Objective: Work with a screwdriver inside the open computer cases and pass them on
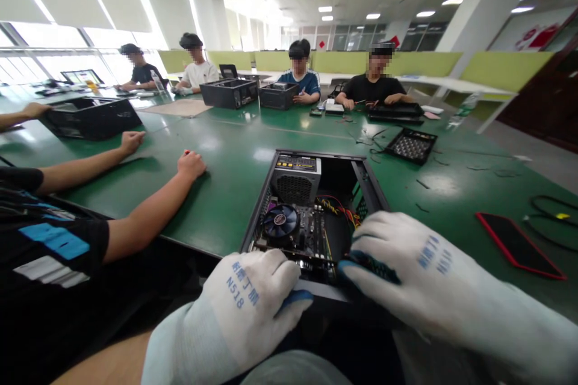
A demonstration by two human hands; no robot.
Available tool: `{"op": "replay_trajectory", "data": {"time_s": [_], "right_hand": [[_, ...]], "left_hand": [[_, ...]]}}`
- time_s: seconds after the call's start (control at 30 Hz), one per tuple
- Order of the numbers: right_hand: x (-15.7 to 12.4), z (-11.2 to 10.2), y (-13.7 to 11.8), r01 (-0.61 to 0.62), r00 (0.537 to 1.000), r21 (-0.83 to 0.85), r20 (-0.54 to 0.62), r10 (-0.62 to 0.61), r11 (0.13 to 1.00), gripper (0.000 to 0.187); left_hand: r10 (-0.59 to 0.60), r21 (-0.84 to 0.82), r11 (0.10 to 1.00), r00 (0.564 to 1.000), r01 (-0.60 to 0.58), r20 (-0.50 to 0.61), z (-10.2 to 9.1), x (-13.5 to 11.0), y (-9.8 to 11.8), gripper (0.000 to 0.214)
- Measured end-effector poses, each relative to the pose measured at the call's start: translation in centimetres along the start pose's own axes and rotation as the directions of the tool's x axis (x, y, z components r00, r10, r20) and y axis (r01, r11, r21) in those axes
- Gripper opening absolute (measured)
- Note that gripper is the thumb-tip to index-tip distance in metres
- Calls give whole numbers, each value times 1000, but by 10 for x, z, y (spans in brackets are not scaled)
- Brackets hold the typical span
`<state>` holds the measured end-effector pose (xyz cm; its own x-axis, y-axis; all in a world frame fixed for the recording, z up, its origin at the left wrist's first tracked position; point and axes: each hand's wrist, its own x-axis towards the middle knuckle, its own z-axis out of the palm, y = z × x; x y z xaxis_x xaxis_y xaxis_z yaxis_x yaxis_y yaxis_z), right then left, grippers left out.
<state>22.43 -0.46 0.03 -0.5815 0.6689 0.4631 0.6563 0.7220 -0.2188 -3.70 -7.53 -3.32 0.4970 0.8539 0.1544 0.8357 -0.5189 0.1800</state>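
An open computer case (266, 207) lies on the green table before me, its inside facing up. In it I see a power supply (295, 177), a round cooling fan (280, 221), the motherboard (311, 231) and yellow and red cables (347, 210). My left hand (259, 298), in a white glove with blue print, grips the near edge of the case, its fingertips partly hidden. At the near right corner, my right hand (401, 264), gloved alike, is curled with thumb and fingers around the dark edge of the case.
A co-worker's forearms (149, 210) rest on the table at left. A black-and-red panel (519, 246) and a cable (551, 213) lie at right. Beyond are a black perforated part (412, 145) and small scraps. Several people sit across with other cases (230, 93).
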Motion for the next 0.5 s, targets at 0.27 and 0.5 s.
{"op": "replay_trajectory", "data": {"time_s": [0.27, 0.5], "right_hand": [[99, 82, 5, 135, 841, -178, 540, -18, 975, 67], [117, 132, 4, 120, 780, -202, 625, 33, 972, 92]], "left_hand": [[-29, 6, 1000, 999, 29, -22, 0, 4, 3, 23], [-33, 25, 999, 998, 34, -46, 2, 4, 4, 21]]}}
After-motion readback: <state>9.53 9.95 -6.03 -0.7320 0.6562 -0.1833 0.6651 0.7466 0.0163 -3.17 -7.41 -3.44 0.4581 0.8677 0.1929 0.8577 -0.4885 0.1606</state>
